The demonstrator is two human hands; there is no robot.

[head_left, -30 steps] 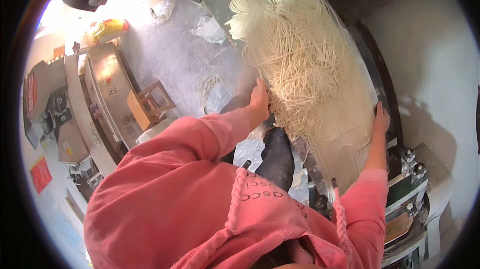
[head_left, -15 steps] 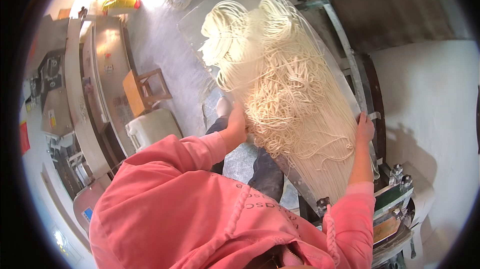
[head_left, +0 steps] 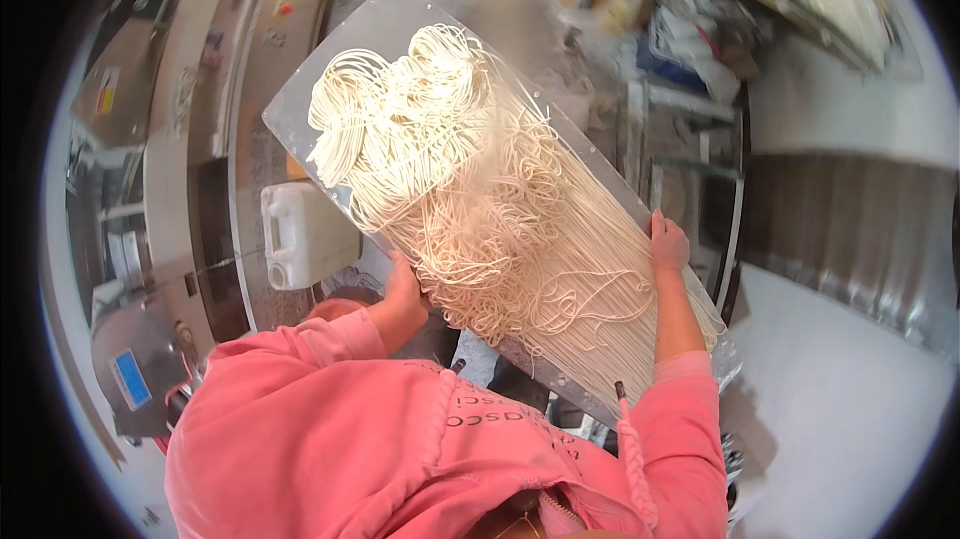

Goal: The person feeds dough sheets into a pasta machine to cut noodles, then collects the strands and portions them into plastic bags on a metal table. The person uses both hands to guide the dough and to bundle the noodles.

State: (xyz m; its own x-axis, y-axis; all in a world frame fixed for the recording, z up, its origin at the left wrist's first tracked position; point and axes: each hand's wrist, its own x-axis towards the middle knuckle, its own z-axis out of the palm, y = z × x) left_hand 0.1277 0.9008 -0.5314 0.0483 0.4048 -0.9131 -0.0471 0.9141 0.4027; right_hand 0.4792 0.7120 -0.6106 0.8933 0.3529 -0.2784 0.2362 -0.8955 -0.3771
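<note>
A long metal tray (head_left: pixel 393 17) lies slantwise across the middle of the view, loaded with pale noodles. Bundled loops of noodles (head_left: pixel 400 109) sit at its far left end, a tangled heap fills the middle, and straight strands cover the right-hand part. My left hand (head_left: pixel 403 291) is closed on the tray's near edge, beside the heap, with its fingers partly hidden. On the far right edge, my right hand (head_left: pixel 668 243) grips the tray, thumb side up. The tray is held up in front of my body.
At left a white plastic jerrycan (head_left: pixel 305 239) stands beside a long metal bench (head_left: pixel 275 59). A grey machine (head_left: pixel 140 369) is at the lower left. Behind the tray, to the right, stands a metal rack (head_left: pixel 690 104), with bags (head_left: pixel 690 24) piled near it and a white wall (head_left: pixel 830 379) beyond.
I have turned with the tray in both hands. It now lies further left and is clear of the metal frame at right. The jerrycan and bench appear closer to it.
</note>
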